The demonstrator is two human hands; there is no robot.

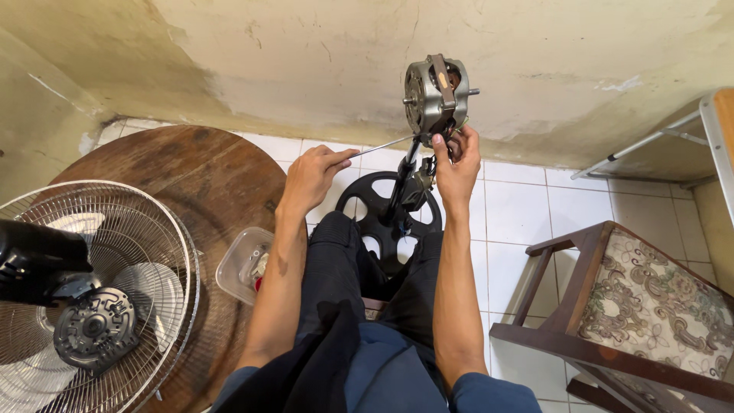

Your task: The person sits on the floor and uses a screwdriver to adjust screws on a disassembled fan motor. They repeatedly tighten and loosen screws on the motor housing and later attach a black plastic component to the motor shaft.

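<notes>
The fan motor (436, 95) sits atop a black stand (403, 187) rising from a round black base (386, 218) between the person's knees. Left to right: the left hand (312, 177), at about eight o'clock from the motor, is closed around a thin screwdriver (382, 145) whose long axis runs toward two o'clock, tip at the motor's underside. The right hand (457, 164), at six o'clock, directly beneath and nearer, grips the motor's lower edge.

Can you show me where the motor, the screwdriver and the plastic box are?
motor (434, 93), head view, on its metal casing.
screwdriver (382, 145), head view, on its thin shaft.
plastic box (235, 264), head view, on its clear rim.
</notes>
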